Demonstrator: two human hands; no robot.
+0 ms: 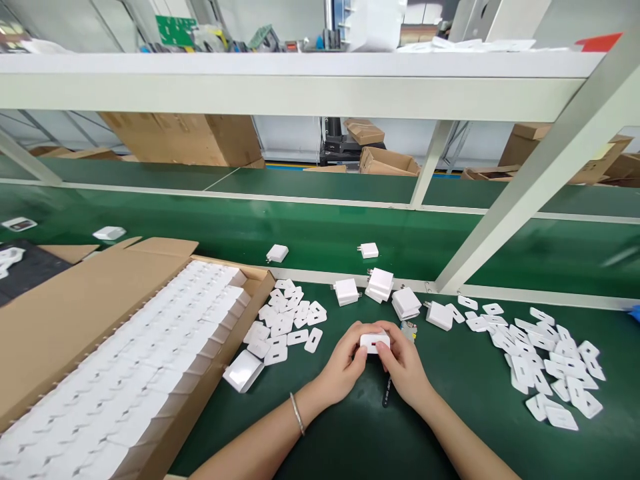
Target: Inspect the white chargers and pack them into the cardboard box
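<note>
White charger point(375, 342) pinched between left hand point(345, 363) and right hand point(404, 365), fingers closed on it, above green surface point(450, 413); cardboard box point(75, 313) left.

The charger body point(375, 342) between the hands is white with a small red slot on its face. The loose plastic faceplates point(550, 363) are white (plain, no print), the carton point(65, 320) is tan cardboard, the belt point(320, 233) is dark green, and the bracelet point(297, 413) is silver.
</note>
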